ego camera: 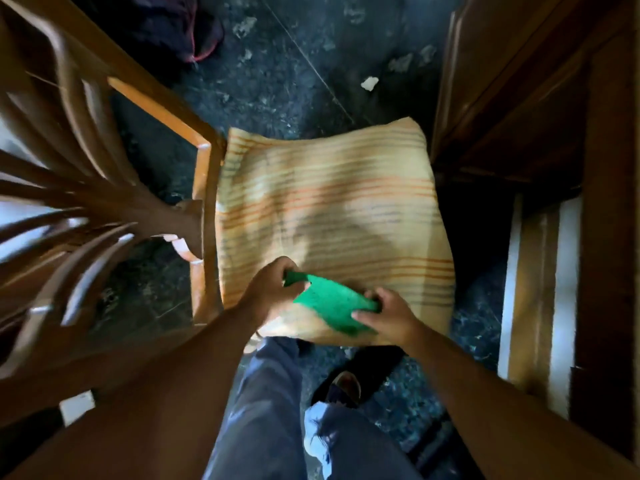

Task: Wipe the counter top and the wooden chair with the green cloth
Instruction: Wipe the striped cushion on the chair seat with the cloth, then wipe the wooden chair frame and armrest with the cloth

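The green cloth (330, 303) is stretched between both hands just above the near edge of a striped yellow cushion (332, 209). My left hand (273, 285) grips its left corner and my right hand (388, 315) pinches its right end. The cushion covers the seat of a wooden chair (204, 188), whose frame shows along the cushion's left side. No counter top is clearly in view.
A second wooden chair back (62, 188) with curved slats fills the left. Dark wooden furniture (519, 98) stands at the right. The floor (294, 64) is dark and speckled, with a white scrap (369, 83) and dark fabric (173, 26). My legs and a shoe are below.
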Demonstrator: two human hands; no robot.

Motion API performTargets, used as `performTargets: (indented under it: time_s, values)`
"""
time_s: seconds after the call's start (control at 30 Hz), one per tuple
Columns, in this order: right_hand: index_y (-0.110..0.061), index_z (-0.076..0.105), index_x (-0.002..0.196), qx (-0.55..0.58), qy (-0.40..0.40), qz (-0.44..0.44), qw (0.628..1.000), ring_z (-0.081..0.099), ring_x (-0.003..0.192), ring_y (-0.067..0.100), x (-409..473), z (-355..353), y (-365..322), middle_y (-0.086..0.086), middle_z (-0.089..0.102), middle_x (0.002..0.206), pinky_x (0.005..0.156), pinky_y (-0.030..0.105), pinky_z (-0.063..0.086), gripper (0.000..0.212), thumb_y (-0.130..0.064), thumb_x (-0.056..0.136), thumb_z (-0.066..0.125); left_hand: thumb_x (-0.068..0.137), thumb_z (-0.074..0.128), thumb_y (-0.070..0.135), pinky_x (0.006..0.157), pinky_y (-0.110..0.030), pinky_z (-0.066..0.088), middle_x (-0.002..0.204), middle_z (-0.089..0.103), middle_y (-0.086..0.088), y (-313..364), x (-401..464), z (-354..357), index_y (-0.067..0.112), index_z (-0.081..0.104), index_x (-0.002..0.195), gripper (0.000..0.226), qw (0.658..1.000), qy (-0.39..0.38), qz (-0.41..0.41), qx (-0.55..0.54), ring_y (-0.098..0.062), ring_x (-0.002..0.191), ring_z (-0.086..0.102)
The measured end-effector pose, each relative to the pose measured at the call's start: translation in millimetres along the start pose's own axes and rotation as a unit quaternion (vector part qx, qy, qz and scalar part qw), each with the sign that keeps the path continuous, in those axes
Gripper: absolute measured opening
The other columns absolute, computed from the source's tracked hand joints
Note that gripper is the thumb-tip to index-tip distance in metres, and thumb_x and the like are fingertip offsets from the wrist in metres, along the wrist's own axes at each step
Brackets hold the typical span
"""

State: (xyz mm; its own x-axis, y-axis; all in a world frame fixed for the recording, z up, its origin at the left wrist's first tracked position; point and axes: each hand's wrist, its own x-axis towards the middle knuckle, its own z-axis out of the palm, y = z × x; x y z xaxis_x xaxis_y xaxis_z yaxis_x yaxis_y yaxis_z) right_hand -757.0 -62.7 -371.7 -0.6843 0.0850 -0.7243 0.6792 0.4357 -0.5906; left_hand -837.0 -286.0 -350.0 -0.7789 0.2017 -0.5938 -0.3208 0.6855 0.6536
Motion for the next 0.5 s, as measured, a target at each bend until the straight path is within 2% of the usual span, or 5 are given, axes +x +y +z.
performTargets:
  time_s: [0.1, 0.2, 0.27, 0.33, 0.5]
  values:
    - [-0.013, 0.077, 0.082, 0.314, 0.033, -0.005, 0.949, 0.071, 0.076, 0.026, -41, -32, -37, 0.004, 0.078, 0.084, 0.062, 0.029, 0.058, 0.013, -0.001, 0.083, 0.075, 0.092, 0.065, 0.003, 0.061, -0.029, 0.044, 0.084, 0.057, -0.018, 49, -43, -31, -0.003, 0.056, 0.101, 0.014, 0.965, 0.072, -0.066, -0.242, -0.019, 0.068, 0.057]
    - [-0.015, 0.077, 0.101, 0.475, 0.006, -0.008, 0.880, 0.073, 0.095, 0.032, -84, -51, -84, 0.014, 0.077, 0.104, 0.078, 0.047, 0.061, 0.017, -0.013, 0.085, 0.073, 0.095, 0.065, 0.017, 0.074, -0.026, 0.052, 0.096, 0.069, -0.014, 96, -93, -57, -0.001, 0.063, 0.111, 0.025, 0.951, 0.179, -0.048, -0.247, -0.021, 0.085, 0.065]
    - [-0.012, 0.073, 0.113, 0.519, -0.040, -0.006, 0.854, 0.071, 0.104, 0.033, -115, -57, -110, 0.017, 0.074, 0.114, 0.082, 0.051, 0.059, 0.031, -0.019, 0.083, 0.072, 0.093, 0.067, 0.015, 0.082, -0.033, 0.057, 0.100, 0.072, -0.012, 127, -135, -78, 0.008, 0.065, 0.109, 0.018, 0.940, 0.177, -0.023, -0.292, -0.028, 0.093, 0.068]
    - [-0.012, 0.073, 0.110, 0.507, -0.074, -0.015, 0.858, 0.072, 0.102, 0.035, -142, -56, -130, 0.018, 0.074, 0.112, 0.077, 0.051, 0.060, 0.028, -0.015, 0.083, 0.071, 0.088, 0.072, 0.008, 0.086, -0.043, 0.058, 0.101, 0.074, -0.009, 149, -172, -103, 0.018, 0.065, 0.102, 0.018, 0.951, 0.146, 0.033, -0.269, -0.027, 0.094, 0.071]
    - [-0.008, 0.070, 0.111, 0.450, -0.052, -0.105, 0.886, 0.073, 0.097, 0.035, -198, -42, -196, 0.019, 0.075, 0.108, 0.071, 0.041, 0.062, 0.036, -0.014, 0.075, 0.077, 0.086, 0.073, 0.009, 0.091, -0.041, 0.057, 0.106, 0.076, -0.008, 160, -251, -196, 0.009, 0.068, 0.113, 0.028, 0.958, 0.186, 0.096, -0.194, -0.025, 0.100, 0.071]
